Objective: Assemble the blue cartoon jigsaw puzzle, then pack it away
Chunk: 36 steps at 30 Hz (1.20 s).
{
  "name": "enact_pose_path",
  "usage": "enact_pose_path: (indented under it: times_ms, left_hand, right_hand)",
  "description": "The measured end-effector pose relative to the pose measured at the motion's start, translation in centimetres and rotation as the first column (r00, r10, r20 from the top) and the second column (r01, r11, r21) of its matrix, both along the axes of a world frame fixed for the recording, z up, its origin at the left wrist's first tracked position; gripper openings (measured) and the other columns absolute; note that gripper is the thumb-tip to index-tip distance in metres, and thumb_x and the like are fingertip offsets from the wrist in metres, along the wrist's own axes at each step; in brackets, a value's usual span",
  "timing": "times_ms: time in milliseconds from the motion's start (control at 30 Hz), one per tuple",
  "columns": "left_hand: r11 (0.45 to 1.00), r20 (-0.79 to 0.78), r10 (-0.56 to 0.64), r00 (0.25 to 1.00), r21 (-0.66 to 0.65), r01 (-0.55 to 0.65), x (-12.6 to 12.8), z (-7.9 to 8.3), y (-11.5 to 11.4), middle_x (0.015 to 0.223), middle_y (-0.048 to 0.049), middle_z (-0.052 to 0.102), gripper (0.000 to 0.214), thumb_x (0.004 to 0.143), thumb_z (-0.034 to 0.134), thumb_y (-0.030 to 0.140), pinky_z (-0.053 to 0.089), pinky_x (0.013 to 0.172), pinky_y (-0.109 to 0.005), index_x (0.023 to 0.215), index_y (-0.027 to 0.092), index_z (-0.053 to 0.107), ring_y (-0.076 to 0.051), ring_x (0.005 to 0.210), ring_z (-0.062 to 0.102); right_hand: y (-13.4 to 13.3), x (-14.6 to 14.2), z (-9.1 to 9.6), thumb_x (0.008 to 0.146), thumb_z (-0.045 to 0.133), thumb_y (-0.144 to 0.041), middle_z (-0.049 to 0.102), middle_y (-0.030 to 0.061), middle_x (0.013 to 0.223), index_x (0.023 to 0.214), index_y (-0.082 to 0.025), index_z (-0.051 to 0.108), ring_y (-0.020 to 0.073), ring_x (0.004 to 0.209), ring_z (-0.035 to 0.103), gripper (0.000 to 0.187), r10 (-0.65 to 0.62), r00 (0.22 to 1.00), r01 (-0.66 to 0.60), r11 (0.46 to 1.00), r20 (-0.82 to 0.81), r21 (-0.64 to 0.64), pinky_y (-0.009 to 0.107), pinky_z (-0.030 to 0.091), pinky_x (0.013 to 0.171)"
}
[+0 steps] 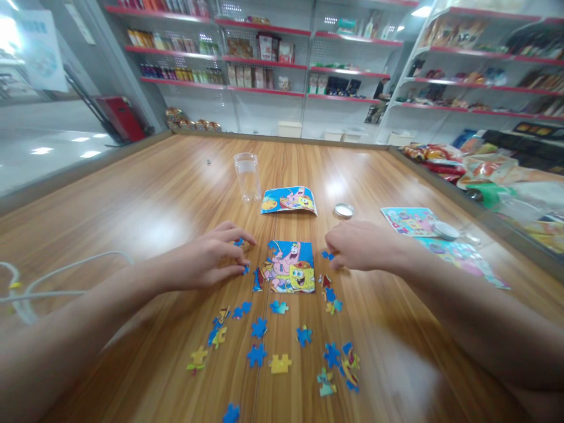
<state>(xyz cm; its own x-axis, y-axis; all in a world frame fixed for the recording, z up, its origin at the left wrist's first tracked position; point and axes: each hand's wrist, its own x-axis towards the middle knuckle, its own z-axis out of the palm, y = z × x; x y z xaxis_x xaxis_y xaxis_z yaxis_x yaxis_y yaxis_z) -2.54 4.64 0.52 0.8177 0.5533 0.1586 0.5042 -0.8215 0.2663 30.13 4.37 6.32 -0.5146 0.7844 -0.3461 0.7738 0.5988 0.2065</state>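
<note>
A partly joined jigsaw puzzle (293, 270) with cartoon figures lies flat on the table between my hands. My left hand (215, 255) is at its left side with fingers apart; a blue puzzle piece (245, 269) is at its thumb tip, and another blue piece (238, 241) is under its fingers. On the right, my right hand (356, 247) has its fingers curled, and a blue piece (327, 255) shows between finger and thumb. Behind the puzzle stands a curved picture sheet (289, 201) with matching art. Several loose pieces (257, 355) are scattered nearer me.
A clear plastic jar (248, 176) stands behind my left hand, and a round metal lid (343, 210) lies to the right. Farther right are printed sheets (408, 221) with a white lid (446, 230). A white cable (66, 288) is at left. Stocked shelves (264, 59) line the back.
</note>
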Motion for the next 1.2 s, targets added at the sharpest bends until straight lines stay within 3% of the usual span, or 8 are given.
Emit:
enact_pose_path:
  times_ms: [167,400,600,767,1067,1200]
  left_hand:
    - [0.999,0.016,0.007,1.0,-0.036,-0.006,0.1,-0.2,-0.2,0.126,-0.0071,0.061,0.013,0.096,0.058,0.025,0.045,0.1,-0.04,0.095,0.023,0.071,-0.022,0.117,0.054]
    - [0.999,0.057,0.026,0.998,-0.048,-0.023,0.2,-0.6,-0.4,0.124,-0.0075,0.062,0.011,0.095,0.059,0.023,0.046,0.099,-0.038,0.09,0.02,0.069,-0.022,0.115,0.056]
    - [0.999,0.049,0.036,0.998,-0.039,-0.034,0.5,-0.4,-0.7,0.123,-0.0083,0.061,0.01,0.095,0.059,0.021,0.046,0.098,-0.039,0.094,0.019,0.068,-0.022,0.114,0.056]
    - [0.998,0.034,0.03,0.999,-0.061,-0.028,0.7,-0.1,-1.0,0.125,-0.0089,0.06,0.007,0.093,0.059,0.021,0.046,0.1,-0.04,0.093,0.019,0.066,-0.023,0.117,0.054]
    - [0.996,0.0,0.02,1.0,-0.081,-0.019,0.7,0.1,-1.1,0.129,-0.0103,0.056,0.007,0.096,0.056,0.021,0.047,0.099,-0.041,0.093,0.018,0.062,-0.023,0.118,0.052]
    - [0.997,-0.013,0.016,1.0,-0.079,-0.017,0.6,0.1,-1.2,0.129,-0.0107,0.056,0.007,0.096,0.056,0.022,0.046,0.101,-0.042,0.094,0.018,0.061,-0.023,0.12,0.052]
  right_hand:
    - [0.4,-0.3,-1.0,0.082,0.065,-0.02,0.075,0.0137,0.091,0.089,-0.013,0.073,0.0266,0.085,0.07,0.013,0.028,0.999,-0.027,0.999,-0.044,0.022,0.03,0.04,0.062]
    - [0.5,0.5,-2.0,0.081,0.059,-0.01,0.074,0.0077,0.089,0.092,-0.018,0.07,0.0238,0.083,0.068,0.018,0.067,0.984,-0.068,0.998,-0.162,0.0,0.03,0.035,0.061]
    - [-2.1,-1.4,-1.2,0.087,0.056,-0.014,0.071,0.0063,0.082,0.085,-0.017,0.065,0.018,0.071,0.063,0.01,0.194,0.935,-0.163,0.979,-0.299,0.125,0.029,0.028,0.058]
    - [-4.6,-3.3,-0.2,0.092,0.055,-0.019,0.069,0.0032,0.078,0.088,-0.018,0.062,0.0143,0.065,0.059,0.008,0.33,0.831,-0.352,0.935,-0.449,0.036,0.029,0.024,0.056]
    - [-5.7,-2.3,0.1,0.085,0.062,-0.011,0.069,0.0002,0.07,0.079,-0.02,0.067,0.0121,0.056,0.053,0.012,0.365,0.863,-0.434,0.889,-0.349,-0.145,0.028,0.02,0.051]
    - [-5.5,-3.4,0.0,0.084,0.063,-0.011,0.07,0.0006,0.07,0.08,-0.02,0.067,0.0125,0.055,0.053,0.011,0.392,0.859,-0.446,0.889,-0.329,-0.106,0.028,0.018,0.05]
